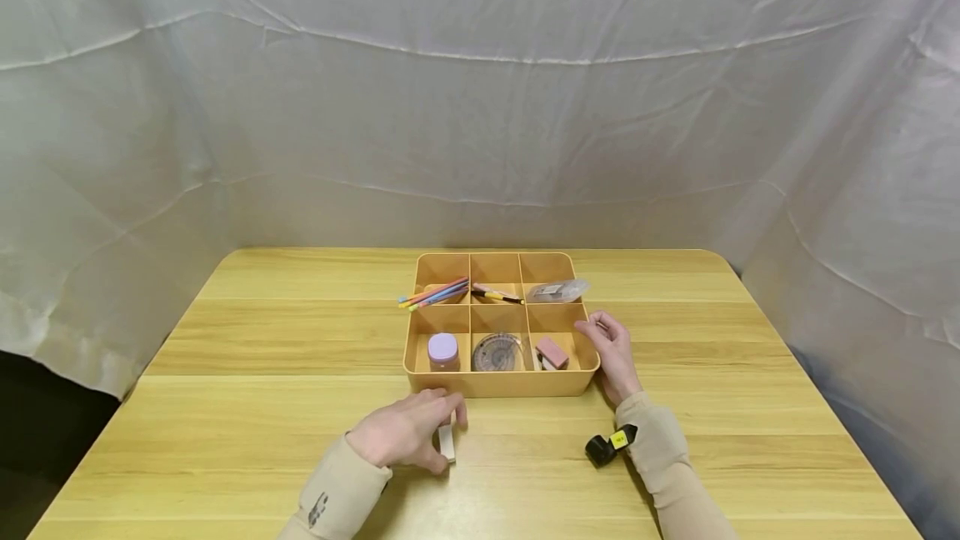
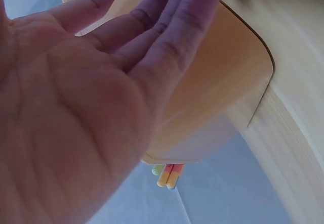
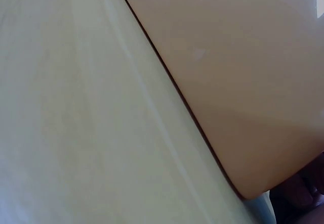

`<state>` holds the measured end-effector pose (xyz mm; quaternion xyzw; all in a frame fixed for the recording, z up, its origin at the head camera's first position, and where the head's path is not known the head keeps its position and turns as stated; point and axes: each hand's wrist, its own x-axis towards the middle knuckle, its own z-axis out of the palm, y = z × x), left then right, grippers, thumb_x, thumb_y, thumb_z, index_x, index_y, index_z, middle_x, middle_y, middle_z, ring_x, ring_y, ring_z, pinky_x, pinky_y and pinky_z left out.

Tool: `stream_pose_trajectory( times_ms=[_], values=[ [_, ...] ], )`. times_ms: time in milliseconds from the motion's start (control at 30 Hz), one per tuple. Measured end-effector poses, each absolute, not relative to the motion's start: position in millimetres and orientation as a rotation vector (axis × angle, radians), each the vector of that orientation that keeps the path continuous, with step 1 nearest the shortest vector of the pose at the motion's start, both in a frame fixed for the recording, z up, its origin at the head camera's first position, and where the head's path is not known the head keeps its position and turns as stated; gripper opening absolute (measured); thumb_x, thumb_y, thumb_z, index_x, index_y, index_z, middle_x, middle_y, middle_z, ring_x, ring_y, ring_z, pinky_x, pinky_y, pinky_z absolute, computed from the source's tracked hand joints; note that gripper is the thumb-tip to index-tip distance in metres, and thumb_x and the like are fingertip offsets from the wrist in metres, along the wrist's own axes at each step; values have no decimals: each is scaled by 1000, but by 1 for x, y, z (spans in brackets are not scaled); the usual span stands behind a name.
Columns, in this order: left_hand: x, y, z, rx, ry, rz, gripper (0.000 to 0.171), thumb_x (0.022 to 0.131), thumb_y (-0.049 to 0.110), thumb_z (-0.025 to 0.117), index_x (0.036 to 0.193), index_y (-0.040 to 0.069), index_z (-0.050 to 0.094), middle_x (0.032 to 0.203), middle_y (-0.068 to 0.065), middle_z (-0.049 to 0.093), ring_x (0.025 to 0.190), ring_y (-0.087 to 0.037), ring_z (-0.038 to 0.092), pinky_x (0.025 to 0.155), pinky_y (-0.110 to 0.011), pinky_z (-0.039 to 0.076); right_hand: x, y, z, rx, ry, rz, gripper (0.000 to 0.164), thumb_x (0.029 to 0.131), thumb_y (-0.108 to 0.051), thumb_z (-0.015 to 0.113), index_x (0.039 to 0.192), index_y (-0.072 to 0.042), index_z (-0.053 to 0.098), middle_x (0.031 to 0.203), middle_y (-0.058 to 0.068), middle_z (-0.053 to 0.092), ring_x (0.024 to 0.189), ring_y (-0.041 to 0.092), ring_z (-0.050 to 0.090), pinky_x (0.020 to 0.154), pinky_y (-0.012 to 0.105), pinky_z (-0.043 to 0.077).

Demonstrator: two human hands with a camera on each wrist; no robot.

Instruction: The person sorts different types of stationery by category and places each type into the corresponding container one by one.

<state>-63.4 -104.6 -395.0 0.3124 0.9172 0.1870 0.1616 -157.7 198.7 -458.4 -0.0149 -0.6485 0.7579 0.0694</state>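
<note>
A light-orange organizer tray with several compartments stands on the table. Just in front of its left part, my left hand reaches over a small white block lying on the table. The thumb and spread fingers are on either side of the block; the left wrist view shows the palm with fingers extended near the tray's wall. At the tray's right side, my right hand grips the rim with its fingertips over the edge. Only a dark bit of that hand shows at the right wrist view's corner.
In the tray are colored pens, a yellow-black pen, a clear plastic packet, a purple-lidded jar, a clear round disc and a pink eraser. Pens and packet overhang the sides. Grey curtains surround the wooden table.
</note>
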Motion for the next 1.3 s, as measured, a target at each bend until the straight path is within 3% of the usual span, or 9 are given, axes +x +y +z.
stream_pose_trajectory(
  times_ms=[700,1300],
  values=[
    [-73,-103,-393,1228,2576,801,58,68,16,76,121,9,55,101,4,57,95,-12,55,86,-30,51,-158,199,-459,-35,-1958,2280,23,90,-6,63,74,-10,47,63,-2,52,69,15,49,63,24,42],
    [-80,-81,-375,1311,2643,975,39,85,21,65,121,7,58,116,2,57,107,-11,54,95,-30,49,-158,199,-460,-27,-1959,2271,22,90,-5,63,75,-9,47,68,-1,57,71,12,51,65,23,43]
  ],
)
